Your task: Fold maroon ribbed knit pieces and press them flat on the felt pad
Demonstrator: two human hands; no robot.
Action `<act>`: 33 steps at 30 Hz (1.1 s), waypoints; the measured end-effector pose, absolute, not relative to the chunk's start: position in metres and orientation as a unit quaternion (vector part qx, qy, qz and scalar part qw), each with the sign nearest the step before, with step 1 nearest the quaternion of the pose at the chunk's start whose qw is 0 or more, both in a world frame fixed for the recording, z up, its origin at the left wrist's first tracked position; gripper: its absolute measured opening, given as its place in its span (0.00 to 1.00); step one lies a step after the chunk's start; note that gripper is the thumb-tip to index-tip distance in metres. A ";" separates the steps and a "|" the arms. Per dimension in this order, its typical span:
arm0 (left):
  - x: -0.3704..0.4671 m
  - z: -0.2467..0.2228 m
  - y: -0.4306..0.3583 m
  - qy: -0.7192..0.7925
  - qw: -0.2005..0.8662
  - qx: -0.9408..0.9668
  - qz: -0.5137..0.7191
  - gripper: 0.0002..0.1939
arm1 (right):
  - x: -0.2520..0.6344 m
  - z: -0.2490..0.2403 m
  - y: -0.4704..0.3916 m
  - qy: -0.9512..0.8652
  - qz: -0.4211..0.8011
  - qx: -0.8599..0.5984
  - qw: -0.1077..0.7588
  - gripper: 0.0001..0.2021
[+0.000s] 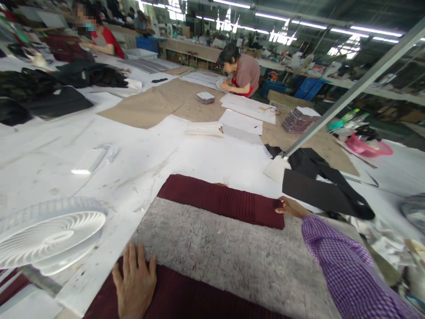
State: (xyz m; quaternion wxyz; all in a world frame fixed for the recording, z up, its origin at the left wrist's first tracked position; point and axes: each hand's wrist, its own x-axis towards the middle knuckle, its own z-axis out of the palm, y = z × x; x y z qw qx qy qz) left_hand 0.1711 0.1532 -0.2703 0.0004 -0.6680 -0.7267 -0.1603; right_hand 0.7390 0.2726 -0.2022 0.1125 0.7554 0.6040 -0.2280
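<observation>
My left hand (pixel 135 280) lies flat with fingers spread on a dark maroon cloth (pixel 199 297) at the bottom of the view. Farther off, my right hand (pixel 288 206) grips the right end of a pleated maroon fabric strip (pixel 219 197), thumb and fingers closed at its edge. That strip runs across the far side of a mottled grey board (pixel 229 248), with narrow folds showing toward its right half. Between the two maroon pieces the grey surface is bare. A purple checked sleeve covers my right arm.
A white fan (pixel 53 237) stands at the left. Black fabric pieces (pixel 315 188) and a slanting metal pole (pixel 352 93) are at the right, near a pink basin (pixel 368 146). Stacked pieces (pixel 300 119) lie beyond. One person (pixel 244 73) leans over the far table; another (pixel 108 42) works at upper left.
</observation>
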 end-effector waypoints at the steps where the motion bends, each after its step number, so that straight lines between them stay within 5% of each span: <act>1: 0.171 -0.270 0.153 -0.727 -0.002 -0.668 -0.162 0.33 | 0.741 -0.203 0.269 0.598 -0.240 0.756 0.112 0.14; 16: 0.171 -0.269 0.153 -0.722 -0.002 -0.672 -0.165 0.34 | 0.745 -0.216 0.266 0.579 -0.253 0.765 0.124 0.14; 26: 0.171 -0.269 0.153 -0.720 -0.005 -0.673 -0.169 0.34 | 0.700 -0.211 0.244 0.591 -0.040 0.799 0.103 0.26; 33: 0.171 -0.269 0.154 -0.723 0.005 -0.675 -0.147 0.33 | 0.646 -0.239 0.252 0.693 -0.001 0.720 0.031 0.23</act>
